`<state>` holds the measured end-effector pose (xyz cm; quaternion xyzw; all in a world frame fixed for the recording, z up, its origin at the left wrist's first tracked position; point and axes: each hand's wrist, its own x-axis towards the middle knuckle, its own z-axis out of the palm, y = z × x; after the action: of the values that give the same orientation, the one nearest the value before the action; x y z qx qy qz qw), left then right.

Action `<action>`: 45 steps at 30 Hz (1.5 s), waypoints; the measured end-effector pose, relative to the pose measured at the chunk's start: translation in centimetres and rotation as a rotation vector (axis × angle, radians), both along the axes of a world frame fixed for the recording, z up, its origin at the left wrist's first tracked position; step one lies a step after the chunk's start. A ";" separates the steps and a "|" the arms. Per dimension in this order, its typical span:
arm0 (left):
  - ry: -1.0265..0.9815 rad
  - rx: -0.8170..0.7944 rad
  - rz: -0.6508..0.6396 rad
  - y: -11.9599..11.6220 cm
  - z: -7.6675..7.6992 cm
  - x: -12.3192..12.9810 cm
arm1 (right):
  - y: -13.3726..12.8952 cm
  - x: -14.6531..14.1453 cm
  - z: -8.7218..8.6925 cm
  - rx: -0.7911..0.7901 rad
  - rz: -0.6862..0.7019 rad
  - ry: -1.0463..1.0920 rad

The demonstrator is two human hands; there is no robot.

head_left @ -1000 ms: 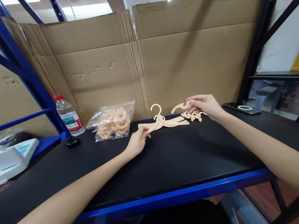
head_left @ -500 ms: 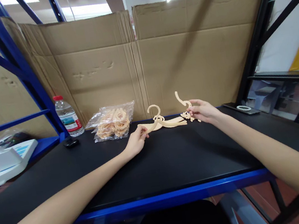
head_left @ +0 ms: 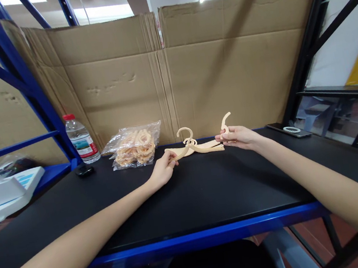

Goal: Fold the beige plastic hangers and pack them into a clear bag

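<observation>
My left hand [head_left: 162, 169] is closed on the left arm of a beige plastic hanger [head_left: 205, 149], whose hook stands up. Other flat beige hanger pieces [head_left: 167, 150] lie behind it on the black tabletop. Right of the hanger, my right hand [head_left: 242, 137] pinches a loose beige hanger hook [head_left: 224, 123]. Its curved tip points upward and to the right. The fingers are close to the hanger's right end; whether they touch it I cannot tell. They also cover the spot where small beige parts lie.
A clear bag of beige parts [head_left: 136, 146] lies left of the hanger, beside a red-capped water bottle [head_left: 81, 138] and a small black object [head_left: 84, 170]. Cardboard [head_left: 119, 84] walls the back. A phone [head_left: 288, 130] rests at the right; a white device [head_left: 4, 194] is far left.
My right hand has moved slightly left and turned the loose hook, whose tip now leans right instead of left. The small parts beside the hanger are now hidden. My left hand stays put.
</observation>
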<state>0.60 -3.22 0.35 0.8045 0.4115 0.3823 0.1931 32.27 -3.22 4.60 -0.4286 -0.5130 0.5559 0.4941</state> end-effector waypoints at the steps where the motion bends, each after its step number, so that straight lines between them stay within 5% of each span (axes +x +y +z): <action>1: -0.004 -0.002 0.001 0.0 0.0 0.0 | 0.1 0.0 -0.1 0.003 0.006 0.006; 7: -0.020 0.005 0.004 0.2 -0.2 -0.1 | 0.8 0.4 -0.3 0.003 0.028 -0.014; 25: 0.007 0.016 0.021 -0.3 0.3 0.1 | 0.4 1.0 0.1 -0.324 0.306 -0.052; 37: 0.006 0.030 0.007 -0.4 0.3 0.1 | 0.1 0.3 0.2 -0.355 0.253 -0.096; 45: 0.015 0.043 0.005 -0.3 0.2 0.1 | -0.2 -1.1 -0.1 -0.266 0.069 -0.116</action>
<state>0.66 -3.52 0.59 0.8103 0.4064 0.3856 0.1720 31.17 -3.40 4.53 -0.5038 -0.4768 0.6100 0.3832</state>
